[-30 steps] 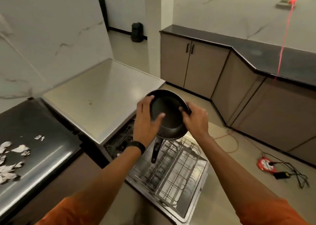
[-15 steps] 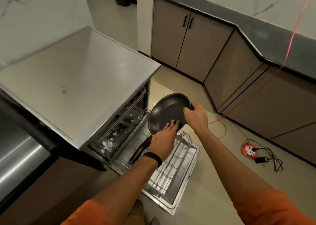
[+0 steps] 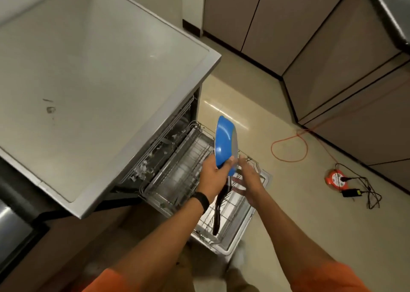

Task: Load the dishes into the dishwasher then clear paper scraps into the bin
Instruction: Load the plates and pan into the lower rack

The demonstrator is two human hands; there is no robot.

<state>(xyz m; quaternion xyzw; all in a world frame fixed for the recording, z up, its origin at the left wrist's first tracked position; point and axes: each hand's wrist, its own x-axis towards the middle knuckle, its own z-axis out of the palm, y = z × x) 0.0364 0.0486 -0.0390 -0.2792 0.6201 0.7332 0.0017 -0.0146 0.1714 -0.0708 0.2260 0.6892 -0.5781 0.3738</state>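
The frying pan (image 3: 225, 143) stands on edge over the pulled-out lower rack (image 3: 177, 180) of the open dishwasher, its blue underside turned to me. Its dark handle (image 3: 218, 214) points down toward me across the rack wires. My left hand (image 3: 214, 176) grips the pan at its lower rim, thumb on the blue side. Just right of the pan, my right hand (image 3: 249, 178) hovers with fingers spread and holds nothing. No paper scraps or bin are in view.
The steel worktop (image 3: 99, 80) overhangs the dishwasher on the left. The open door (image 3: 244, 231) juts into the floor space. An orange cable reel (image 3: 335, 178), a black adapter (image 3: 351, 193) and an orange cord (image 3: 288, 147) lie on the floor to the right. Brown cabinets (image 3: 277, 25) line the far side.
The pan has come down to the rack and turned its blue underside to me. My right hand has let go of the rim. The view has tipped down.
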